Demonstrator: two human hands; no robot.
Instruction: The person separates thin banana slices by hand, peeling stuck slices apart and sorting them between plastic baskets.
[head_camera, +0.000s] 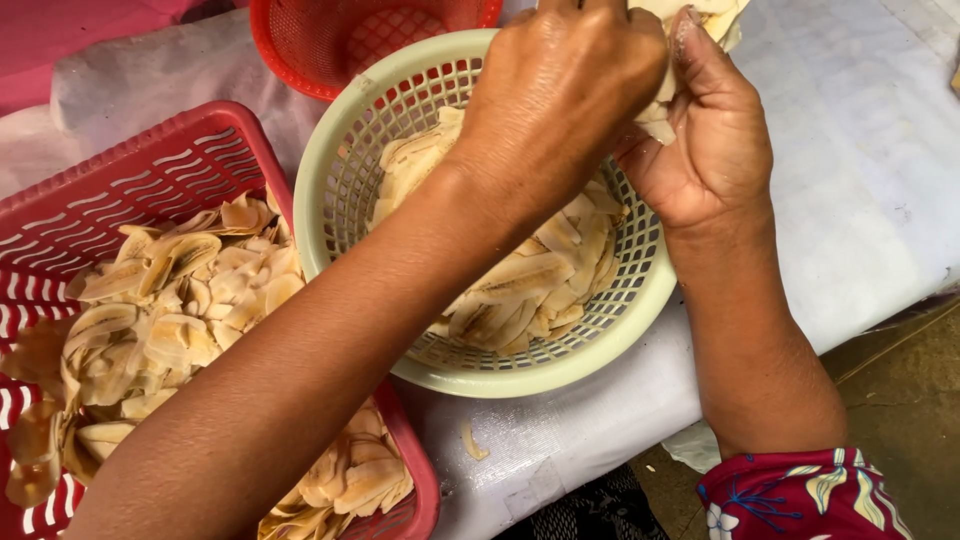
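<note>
left hand (560, 90): clenched on pale slices, above round basket (330, 190)
right hand (700, 140): grasping slice stack (715, 15), steadying it
red basket (110, 180): heaped slices beside

No packages, labels, signs or screens show anywhere in the head view.

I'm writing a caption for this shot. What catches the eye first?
Two hands meet at top centre, the left hand and right hand gripping pale slices over a round cream basket. At left, a red basket brims with more banana-like slices.
</note>
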